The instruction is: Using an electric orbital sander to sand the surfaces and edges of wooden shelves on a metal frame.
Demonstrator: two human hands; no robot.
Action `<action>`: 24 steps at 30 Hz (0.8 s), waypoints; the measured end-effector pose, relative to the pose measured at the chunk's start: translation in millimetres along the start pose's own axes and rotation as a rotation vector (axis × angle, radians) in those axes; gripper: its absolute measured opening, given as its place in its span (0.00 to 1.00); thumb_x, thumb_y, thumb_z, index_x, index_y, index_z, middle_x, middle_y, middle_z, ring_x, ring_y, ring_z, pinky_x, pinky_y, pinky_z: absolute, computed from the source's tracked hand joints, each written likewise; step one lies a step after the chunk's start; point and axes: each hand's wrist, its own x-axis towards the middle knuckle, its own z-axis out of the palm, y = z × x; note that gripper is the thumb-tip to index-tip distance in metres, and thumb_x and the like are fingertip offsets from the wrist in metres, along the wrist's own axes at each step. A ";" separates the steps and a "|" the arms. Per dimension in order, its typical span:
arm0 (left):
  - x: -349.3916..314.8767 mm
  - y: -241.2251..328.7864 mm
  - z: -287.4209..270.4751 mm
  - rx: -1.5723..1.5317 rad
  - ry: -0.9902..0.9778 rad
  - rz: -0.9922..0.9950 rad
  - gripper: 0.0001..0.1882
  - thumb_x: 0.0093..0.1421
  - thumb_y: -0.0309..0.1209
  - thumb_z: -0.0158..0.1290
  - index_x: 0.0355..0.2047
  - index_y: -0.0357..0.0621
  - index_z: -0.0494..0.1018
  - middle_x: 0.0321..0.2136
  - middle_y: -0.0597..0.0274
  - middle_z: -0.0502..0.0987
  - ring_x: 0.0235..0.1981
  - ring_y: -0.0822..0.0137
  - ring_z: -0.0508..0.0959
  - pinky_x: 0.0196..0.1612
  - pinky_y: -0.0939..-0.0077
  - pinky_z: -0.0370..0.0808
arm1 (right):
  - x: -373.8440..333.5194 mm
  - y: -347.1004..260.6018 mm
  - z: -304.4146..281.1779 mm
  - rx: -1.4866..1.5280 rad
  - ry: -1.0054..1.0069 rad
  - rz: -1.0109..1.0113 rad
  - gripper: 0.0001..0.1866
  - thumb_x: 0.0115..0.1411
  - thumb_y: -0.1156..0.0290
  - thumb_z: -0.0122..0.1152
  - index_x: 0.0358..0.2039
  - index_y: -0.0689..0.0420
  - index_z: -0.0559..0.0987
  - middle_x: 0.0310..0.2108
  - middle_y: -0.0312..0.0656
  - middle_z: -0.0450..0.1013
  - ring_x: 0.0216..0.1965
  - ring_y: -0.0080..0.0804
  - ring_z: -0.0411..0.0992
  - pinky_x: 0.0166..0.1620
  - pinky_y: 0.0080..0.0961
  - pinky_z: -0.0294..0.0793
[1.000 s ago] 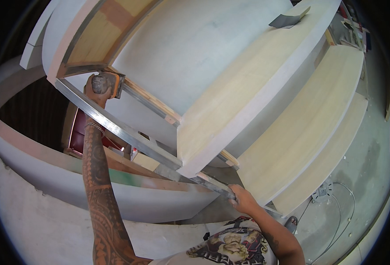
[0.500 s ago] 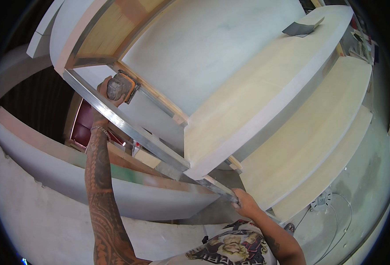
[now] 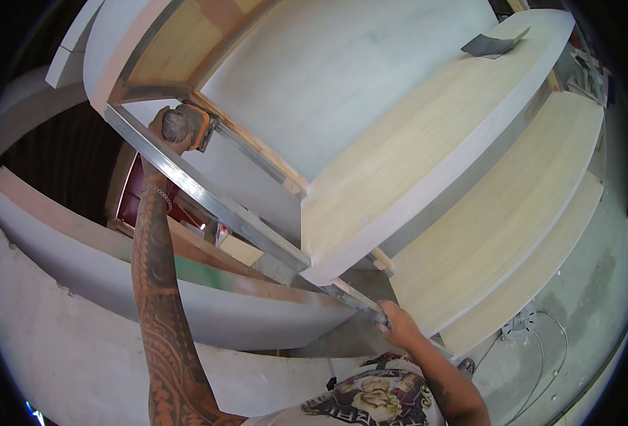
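At the upper left, my left hand is wrapped round a dusty orange and grey power sander. The sander is against the inner side of a large curved shelf unit, beside its wooden edge strip. My left forearm passes under a shiny metal bar that crosses the unit's near side. Low and right of centre, my right hand is closed round the lower stretch of a metal bar. Its fingertips are partly hidden.
Pale curved shelves rise in tiers on the right. A bent dark sheet of sandpaper lies on the upper one. Another curved panel stands below my left arm. A round cable reel with loose cord sits on the concrete floor.
The sander and my left hand have shifted slightly up and to the left, and the sander has tilted. My right hand keeps its grip on the bar. The view has moved a little.
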 end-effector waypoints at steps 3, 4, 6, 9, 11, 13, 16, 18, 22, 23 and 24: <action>-2.2 2.9 2.5 -0.083 0.009 -0.052 0.44 0.41 0.36 0.71 0.60 0.38 0.67 0.48 0.40 0.76 0.49 0.47 0.78 0.53 0.55 0.76 | -0.9 0.3 -0.6 0.002 0.025 -0.016 0.27 0.52 0.76 0.66 0.54 0.57 0.69 0.43 0.53 0.72 0.46 0.56 0.73 0.47 0.45 0.73; -3.1 -1.0 1.9 -0.081 0.009 -0.052 0.44 0.41 0.36 0.71 0.60 0.38 0.67 0.48 0.40 0.76 0.49 0.47 0.78 0.53 0.55 0.76 | -0.8 -0.5 -0.3 0.010 0.011 -0.015 0.27 0.53 0.76 0.66 0.54 0.56 0.69 0.43 0.53 0.71 0.46 0.57 0.72 0.47 0.45 0.73; -3.1 -9.8 0.1 -0.066 0.086 -0.035 0.45 0.41 0.35 0.71 0.60 0.38 0.67 0.48 0.41 0.76 0.49 0.48 0.78 0.54 0.56 0.76 | -0.1 -2.5 1.4 0.012 -0.003 -0.004 0.27 0.53 0.75 0.66 0.54 0.56 0.69 0.43 0.53 0.72 0.46 0.57 0.72 0.47 0.45 0.73; 3.6 -5.6 2.7 -0.091 -0.012 -0.049 0.44 0.41 0.35 0.71 0.60 0.39 0.67 0.49 0.41 0.76 0.50 0.48 0.78 0.54 0.57 0.76 | 0.0 0.9 2.0 0.010 -0.002 0.009 0.27 0.53 0.75 0.66 0.54 0.55 0.69 0.44 0.53 0.72 0.46 0.57 0.72 0.47 0.45 0.73; 4.9 0.5 2.9 -0.075 -0.007 -0.045 0.44 0.42 0.35 0.71 0.60 0.38 0.67 0.49 0.41 0.76 0.50 0.48 0.78 0.54 0.58 0.76 | -1.1 1.2 1.8 0.014 0.008 0.011 0.27 0.53 0.75 0.66 0.54 0.56 0.69 0.44 0.52 0.72 0.46 0.57 0.72 0.47 0.45 0.73; 5.4 -2.0 3.5 -0.053 -0.004 -0.037 0.44 0.42 0.35 0.71 0.60 0.38 0.67 0.49 0.42 0.76 0.50 0.49 0.78 0.54 0.59 0.76 | -0.2 0.6 1.6 -0.006 0.006 0.024 0.28 0.52 0.75 0.66 0.54 0.56 0.69 0.44 0.52 0.72 0.46 0.57 0.73 0.47 0.45 0.73; 4.6 -9.1 5.3 -0.026 0.013 -0.004 0.44 0.43 0.35 0.70 0.61 0.40 0.67 0.49 0.42 0.76 0.50 0.50 0.78 0.54 0.60 0.76 | -0.4 -1.6 2.2 0.002 0.014 0.011 0.28 0.52 0.75 0.66 0.54 0.55 0.70 0.44 0.52 0.72 0.46 0.57 0.73 0.47 0.45 0.73; 0.9 -0.5 10.1 -0.003 -0.014 -0.010 0.44 0.44 0.36 0.70 0.62 0.45 0.66 0.50 0.43 0.75 0.50 0.51 0.78 0.54 0.60 0.77 | 0.2 -1.9 0.1 -0.002 0.004 0.032 0.27 0.52 0.75 0.66 0.54 0.56 0.70 0.44 0.52 0.72 0.46 0.57 0.73 0.47 0.44 0.73; 2.7 1.1 5.3 -0.004 -0.003 0.045 0.45 0.43 0.37 0.71 0.63 0.49 0.66 0.51 0.45 0.75 0.51 0.51 0.78 0.54 0.59 0.77 | -0.5 -2.2 1.5 -0.011 0.031 0.004 0.27 0.53 0.75 0.66 0.54 0.56 0.70 0.44 0.52 0.72 0.46 0.56 0.73 0.46 0.44 0.74; 5.0 1.5 3.8 -0.009 -0.018 0.011 0.46 0.43 0.37 0.71 0.63 0.50 0.66 0.51 0.45 0.75 0.51 0.51 0.78 0.54 0.59 0.77 | -0.9 -2.0 1.6 -0.012 0.032 0.005 0.27 0.53 0.75 0.66 0.54 0.56 0.70 0.44 0.52 0.72 0.46 0.56 0.73 0.46 0.44 0.74; 6.6 2.1 2.5 -0.014 -0.033 -0.022 0.46 0.43 0.38 0.71 0.63 0.51 0.66 0.51 0.46 0.75 0.52 0.51 0.78 0.55 0.59 0.77 | -1.4 -1.9 1.7 -0.009 0.037 -0.001 0.27 0.53 0.75 0.66 0.54 0.56 0.70 0.43 0.52 0.72 0.46 0.56 0.73 0.46 0.44 0.73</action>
